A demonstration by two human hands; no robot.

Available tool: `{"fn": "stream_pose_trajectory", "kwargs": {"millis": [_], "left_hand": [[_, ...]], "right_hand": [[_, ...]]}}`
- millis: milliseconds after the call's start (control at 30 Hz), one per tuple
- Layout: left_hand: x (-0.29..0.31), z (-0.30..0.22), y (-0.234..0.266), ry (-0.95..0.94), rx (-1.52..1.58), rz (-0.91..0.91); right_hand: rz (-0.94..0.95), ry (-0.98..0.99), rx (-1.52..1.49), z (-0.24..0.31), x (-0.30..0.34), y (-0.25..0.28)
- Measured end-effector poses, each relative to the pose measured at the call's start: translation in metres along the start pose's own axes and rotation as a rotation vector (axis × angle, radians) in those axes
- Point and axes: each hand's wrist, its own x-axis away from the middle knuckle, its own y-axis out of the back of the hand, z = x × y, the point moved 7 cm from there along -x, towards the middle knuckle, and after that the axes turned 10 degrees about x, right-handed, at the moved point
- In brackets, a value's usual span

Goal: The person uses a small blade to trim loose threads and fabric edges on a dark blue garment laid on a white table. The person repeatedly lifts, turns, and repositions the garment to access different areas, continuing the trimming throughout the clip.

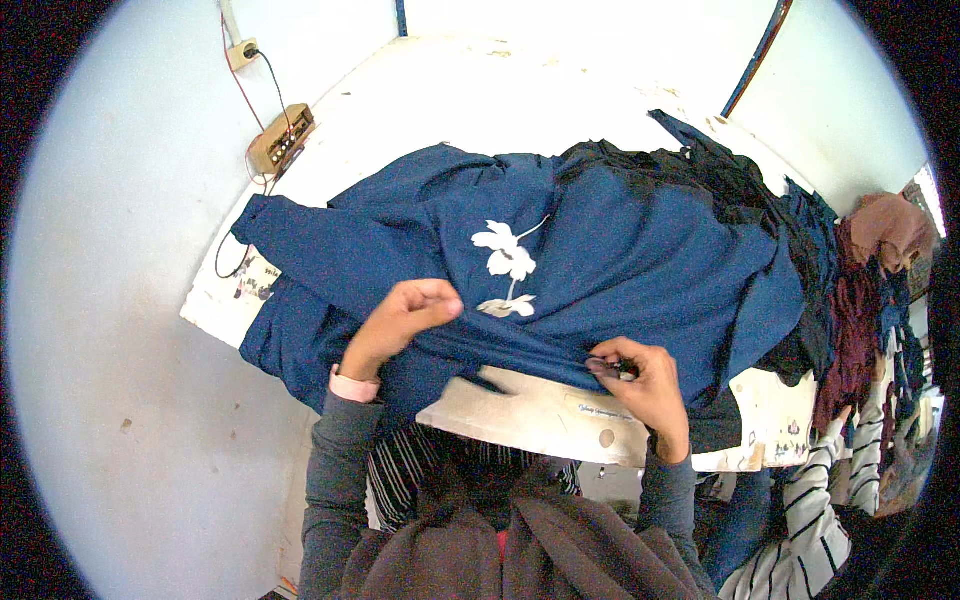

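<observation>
A large dark blue garment (640, 250) with a white flower motif (508, 262) lies spread and wrinkled across a white table (540, 405). Over its near left part is my left hand (408, 318), fingers curled and thumb pressed to them; whatever they might pinch is too small to make out. My right hand (645, 385) is at the near edge of the cloth, closed around a small dark tool (612, 369) that looks like thread snips. The tool is partly hidden by my fingers.
Black cloth (700, 180) is bunched behind and right of the garment. A brown box with wires (281, 140) sits at the table's left edge, below a wall socket (242, 54). At right, a person's striped sleeve (815, 520) shows near hanging maroon cloth (845, 330).
</observation>
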Motion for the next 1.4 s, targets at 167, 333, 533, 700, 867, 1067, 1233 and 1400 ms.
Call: {"fn": "stream_pose_trajectory", "kwargs": {"millis": [167, 333, 533, 700, 867, 1067, 1233, 1400], "left_hand": [[0.025, -0.036, 0.050, -0.042, 0.042, -0.226], [0.058, -0.055, 0.094, -0.233, 0.185, -0.665], [0.079, -0.035, 0.153, -0.184, 0.394, -0.848], [0.079, -0.044, 0.131, -0.218, 0.523, -0.857], [0.088, -0.053, 0.177, 0.122, -0.739, -0.614], [0.027, -0.111, -0.006, -0.283, -0.782, -0.534], [-0.004, -0.029, -0.064, -0.437, -0.966, -0.211], [0.002, -0.015, -0.054, -0.209, 0.003, -0.255]], "right_hand": [[-0.260, 0.046, 0.218, -0.009, -0.001, 0.036], [-0.310, -0.101, 0.049, -0.048, -0.004, 0.055], [-0.351, -0.124, -0.258, -0.092, -0.008, 0.067], [-0.456, -0.188, -0.318, -0.129, 0.000, 0.078], [-0.413, -0.221, -0.336, -0.112, 0.004, 0.083], [-0.489, -0.141, -0.330, -0.072, 0.015, 0.104], [-0.675, -0.044, -0.566, -0.061, 0.026, 0.127], [-0.649, -0.142, -0.480, -0.096, 0.019, 0.124]]}}
